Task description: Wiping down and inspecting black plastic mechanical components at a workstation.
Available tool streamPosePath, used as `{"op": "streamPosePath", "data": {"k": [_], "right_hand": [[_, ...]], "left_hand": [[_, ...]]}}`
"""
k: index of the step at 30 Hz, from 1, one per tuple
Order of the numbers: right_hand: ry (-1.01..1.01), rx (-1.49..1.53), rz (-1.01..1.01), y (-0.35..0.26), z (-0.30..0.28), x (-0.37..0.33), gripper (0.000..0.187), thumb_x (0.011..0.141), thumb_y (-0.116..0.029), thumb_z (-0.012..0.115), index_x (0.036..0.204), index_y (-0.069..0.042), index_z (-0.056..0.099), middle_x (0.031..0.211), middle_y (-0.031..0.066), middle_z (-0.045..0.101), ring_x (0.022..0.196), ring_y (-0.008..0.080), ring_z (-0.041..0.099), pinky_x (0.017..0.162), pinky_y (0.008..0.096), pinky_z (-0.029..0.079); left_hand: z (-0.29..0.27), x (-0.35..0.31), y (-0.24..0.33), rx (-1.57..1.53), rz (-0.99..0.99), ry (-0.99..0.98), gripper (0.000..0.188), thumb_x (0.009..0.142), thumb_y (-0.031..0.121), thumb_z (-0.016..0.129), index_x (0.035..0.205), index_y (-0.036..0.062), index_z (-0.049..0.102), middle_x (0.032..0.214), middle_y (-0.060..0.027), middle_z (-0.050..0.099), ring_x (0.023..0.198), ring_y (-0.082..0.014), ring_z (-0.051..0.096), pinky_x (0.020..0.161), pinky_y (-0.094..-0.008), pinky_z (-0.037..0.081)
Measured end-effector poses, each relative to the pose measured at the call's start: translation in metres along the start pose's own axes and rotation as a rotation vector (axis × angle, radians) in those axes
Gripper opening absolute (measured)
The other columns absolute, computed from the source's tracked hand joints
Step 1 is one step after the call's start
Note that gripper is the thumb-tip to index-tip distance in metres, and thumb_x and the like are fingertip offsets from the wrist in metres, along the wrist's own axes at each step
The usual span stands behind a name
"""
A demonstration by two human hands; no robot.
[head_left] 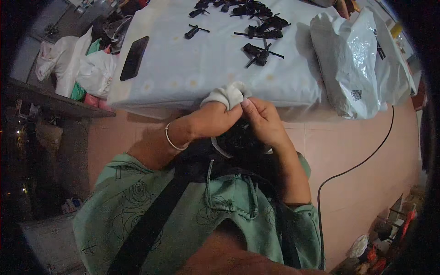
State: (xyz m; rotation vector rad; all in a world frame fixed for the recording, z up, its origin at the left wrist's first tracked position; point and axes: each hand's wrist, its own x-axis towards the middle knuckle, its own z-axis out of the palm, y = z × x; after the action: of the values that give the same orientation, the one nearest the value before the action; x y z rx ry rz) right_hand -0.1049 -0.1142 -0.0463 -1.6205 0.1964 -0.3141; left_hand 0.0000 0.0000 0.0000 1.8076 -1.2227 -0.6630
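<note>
A bunched white cloth is gathered in my left hand, which is closed round it at the table's front edge. Thumb and finger of my right hand pinch together at the cloth's right side, touching it. Whether something small lies inside the cloth is hidden. Beyond my hands, a small black part with thin rods lies on the white-covered table. Another black piece with a rod lies farther to the left, and several more are heaped at the far side.
A dark phone lies at the table's left. On the right stands a large white plastic bag, with a person's hand behind it. More bags sit on the left. A black cable runs across the floor.
</note>
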Motion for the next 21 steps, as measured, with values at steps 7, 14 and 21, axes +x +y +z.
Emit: {"op": "streamPosePath", "data": {"k": [7,14,21], "right_hand": [[0.108,0.049,-0.237,-0.002,0.013,-0.003,0.031,0.092,-0.025,0.044,0.080,0.002,0.054,0.066,0.0005,0.049,0.066,0.0087,0.042,0.063,0.0253,0.040],[0.192,0.141,-0.027,-0.007,-0.019,-0.007,0.031,0.092,-0.027,0.044,0.068,-0.007,0.048,0.060,-0.0078,0.039,0.054,0.0019,0.031,0.047,0.0187,0.026],[0.287,0.045,-0.093,-0.004,-0.014,0.000,0.029,0.091,-0.025,0.046,0.068,-0.007,0.046,0.062,-0.0073,0.037,0.057,0.0030,0.031,0.050,0.0188,0.028]], "left_hand": [[-0.015,-0.006,0.012,0.363,0.315,-0.077,0.020,0.080,0.013,0.048,0.096,0.0018,0.051,0.091,-0.0201,0.054,0.087,-0.0343,0.053,0.075,-0.0367,0.042],[-0.043,0.035,0.006,0.333,0.214,-0.086,0.033,0.085,0.021,0.047,0.113,0.0047,0.049,0.101,-0.0188,0.056,0.096,-0.0321,0.053,0.082,-0.0354,0.042],[-0.038,0.119,-0.019,0.560,0.327,-0.033,0.033,0.077,0.010,0.048,0.110,0.0037,0.052,0.105,-0.0178,0.055,0.097,-0.0314,0.052,0.085,-0.0332,0.040]]}}
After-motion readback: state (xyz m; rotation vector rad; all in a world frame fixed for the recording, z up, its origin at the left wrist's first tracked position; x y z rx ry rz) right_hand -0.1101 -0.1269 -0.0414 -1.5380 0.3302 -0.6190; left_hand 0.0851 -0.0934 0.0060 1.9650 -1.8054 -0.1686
